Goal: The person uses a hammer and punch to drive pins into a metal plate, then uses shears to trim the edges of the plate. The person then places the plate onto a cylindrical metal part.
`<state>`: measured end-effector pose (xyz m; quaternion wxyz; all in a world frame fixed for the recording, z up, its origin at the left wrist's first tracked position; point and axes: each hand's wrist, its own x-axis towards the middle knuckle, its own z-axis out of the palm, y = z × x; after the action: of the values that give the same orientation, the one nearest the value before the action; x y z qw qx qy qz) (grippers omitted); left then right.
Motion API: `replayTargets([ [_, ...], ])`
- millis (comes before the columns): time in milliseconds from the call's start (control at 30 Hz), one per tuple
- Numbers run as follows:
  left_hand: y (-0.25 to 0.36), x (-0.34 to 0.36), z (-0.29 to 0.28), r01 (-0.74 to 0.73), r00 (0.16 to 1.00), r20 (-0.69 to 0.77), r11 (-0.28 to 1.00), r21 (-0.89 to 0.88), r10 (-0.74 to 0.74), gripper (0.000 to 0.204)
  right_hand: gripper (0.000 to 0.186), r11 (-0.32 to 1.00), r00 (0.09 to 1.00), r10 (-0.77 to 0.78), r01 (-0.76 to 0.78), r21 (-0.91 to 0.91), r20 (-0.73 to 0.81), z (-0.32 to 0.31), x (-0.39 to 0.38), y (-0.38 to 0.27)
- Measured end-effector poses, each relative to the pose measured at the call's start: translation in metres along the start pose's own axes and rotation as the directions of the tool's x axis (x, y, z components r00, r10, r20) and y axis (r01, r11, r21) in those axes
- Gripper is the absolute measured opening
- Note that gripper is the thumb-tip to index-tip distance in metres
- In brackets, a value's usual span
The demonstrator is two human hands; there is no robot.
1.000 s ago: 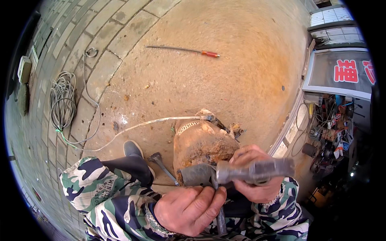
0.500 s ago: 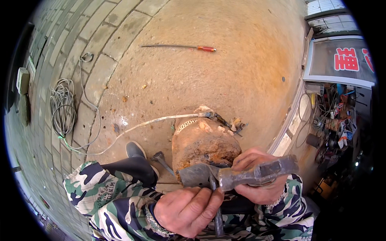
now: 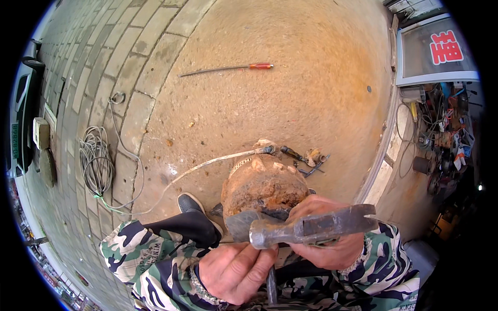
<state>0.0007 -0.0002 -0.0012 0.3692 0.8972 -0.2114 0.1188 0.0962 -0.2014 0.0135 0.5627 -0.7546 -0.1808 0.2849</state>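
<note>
My right hand (image 3: pixel 327 249) is wrapped around a worn claw hammer (image 3: pixel 332 228), its round face pointing left and its claw right. The fingers of my left hand (image 3: pixel 233 272) close on a dark metal rod (image 3: pixel 272 287) whose lower end sticks out below them. The hammer head covers the rod's upper part; whether they touch I cannot tell. A flat grey metal piece (image 3: pixel 244 225) lies just beyond my left fingers, against a rusty, rounded lump (image 3: pixel 264 186) caked in brown dirt. Pale studs stand along the lump's far edge.
A pale hose (image 3: pixel 207 165) runs from a metal fitting (image 3: pixel 267 149) to a cable coil (image 3: pixel 96 163). Beyond lies a long red-handled screwdriver (image 3: pixel 259 66). Small tools (image 3: pixel 314 159) sit right of the lump. My shoe (image 3: pixel 192 203) is at left, tool clutter (image 3: pixel 441 135) at right.
The hammer has shifted left, so its face now lies over my left fingertips and hides the rod's upper part. The whole view has also shifted a little.
</note>
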Motion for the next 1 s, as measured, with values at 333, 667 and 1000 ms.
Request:
replayTargets([
  [333,0.003,0.004,-0.004,0.088,0.996,0.016,0.996,-0.008,-0.088,0.040,0.022,0.960,0.929,0.279,-0.265,0.086,-0.243,0.003,0.007,-0.004],
  [667,0.012,0.031,-0.015,0.441,0.896,-0.010,0.893,-0.090,-0.443,0.027,0.013,0.960,0.905,0.270,-0.227,0.162,-0.329,-0.004,0.008,-0.008],
  [1000,0.007,0.017,-0.009,0.636,0.722,-0.081,0.705,-0.313,-0.687,0.012,0.027,0.982,0.927,0.188,-0.187,0.035,-0.323,0.002,-0.003,0.011],
])
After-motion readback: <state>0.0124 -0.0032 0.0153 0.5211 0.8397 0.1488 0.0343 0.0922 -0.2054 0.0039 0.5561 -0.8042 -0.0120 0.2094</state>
